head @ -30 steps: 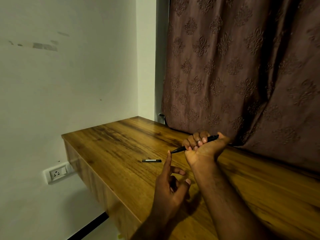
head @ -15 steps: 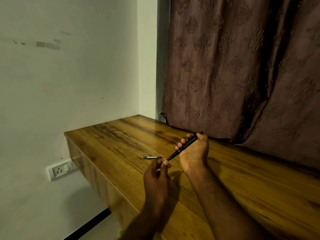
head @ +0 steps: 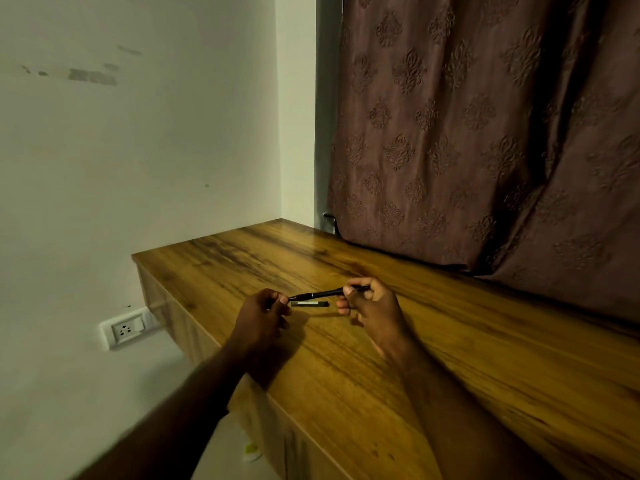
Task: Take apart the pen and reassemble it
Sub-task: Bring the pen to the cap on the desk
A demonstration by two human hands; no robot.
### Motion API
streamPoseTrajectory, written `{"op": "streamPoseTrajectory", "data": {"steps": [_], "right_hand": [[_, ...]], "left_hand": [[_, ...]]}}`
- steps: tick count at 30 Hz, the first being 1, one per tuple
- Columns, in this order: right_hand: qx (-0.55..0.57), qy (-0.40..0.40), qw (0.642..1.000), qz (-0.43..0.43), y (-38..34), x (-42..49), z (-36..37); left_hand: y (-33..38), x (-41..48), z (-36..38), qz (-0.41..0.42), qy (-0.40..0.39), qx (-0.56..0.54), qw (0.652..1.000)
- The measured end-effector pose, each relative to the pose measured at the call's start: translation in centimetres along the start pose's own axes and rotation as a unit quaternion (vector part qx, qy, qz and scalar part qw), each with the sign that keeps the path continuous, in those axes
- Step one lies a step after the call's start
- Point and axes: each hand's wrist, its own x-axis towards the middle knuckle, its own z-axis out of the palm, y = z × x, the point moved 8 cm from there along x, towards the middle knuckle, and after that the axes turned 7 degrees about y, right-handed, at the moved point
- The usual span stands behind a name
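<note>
Right-hand fingers [head: 358, 283]: curled closed round the rear end of the pen [head: 323, 293], holding it firmly. Left-hand fingertips [head: 284, 300]: narrowed to a pinch at the pen's front end; whether they grip the tip itself or the section just behind it cannot be told.

The pen is held in the air between the two hands. Its long axis runs nearly level from side to side, with the rear end a little higher. The right hand [head: 372, 308] has the larger share of the barrel. The left hand [head: 258, 315] meets the pen end-on, so any pull or twist would act along that axis.

A loose piece [head: 309, 303], short and dark with a pale strip, lies directly below the pen's middle and almost parallel to it. It is judged to be the cap. It rests on the wooden table [head: 450, 358] and neither hand touches it, though the left fingertips are just beside its near end.

Judgement: disassembly is under way, and the front section is the next part to come off. Risk: small inner parts could drop and roll.

Beyond the pen hangs a patterned curtain [head: 485, 133]. A wall socket [head: 126, 329] sits well to the pen's left.
</note>
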Motion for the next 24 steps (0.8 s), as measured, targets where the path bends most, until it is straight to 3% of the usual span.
{"op": "streamPoseTrajectory", "data": {"steps": [3, 7, 11, 17, 24], "right_hand": [[-0.147, -0.012, 0.987, -0.055, 0.6, 0.8, -0.1], [-0.343, -0.025, 0.934, -0.097, 1.9, 1.3, 0.2], [-0.405, -0.014, 0.908, -0.108, 2.3, 2.3, 0.7], [-0.447, -0.037, 0.887, -0.112, 3.1, 3.7, 1.6], [-0.494, -0.012, 0.861, -0.123, 3.4, 3.7, 1.2]], "left_hand": [[-0.8, 1.4, -0.9, 0.053, -0.007, 0.096, 0.994], [-1.6, 2.2, -0.8, 0.113, -0.009, 0.236, 0.965], [-1.5, 2.7, 0.2, 0.178, 0.015, 0.361, 0.915], [-3.7, 4.2, -0.1, 0.142, 0.037, 0.386, 0.911], [-4.8, 5.0, 0.2, 0.142, 0.023, 0.401, 0.905]]}}
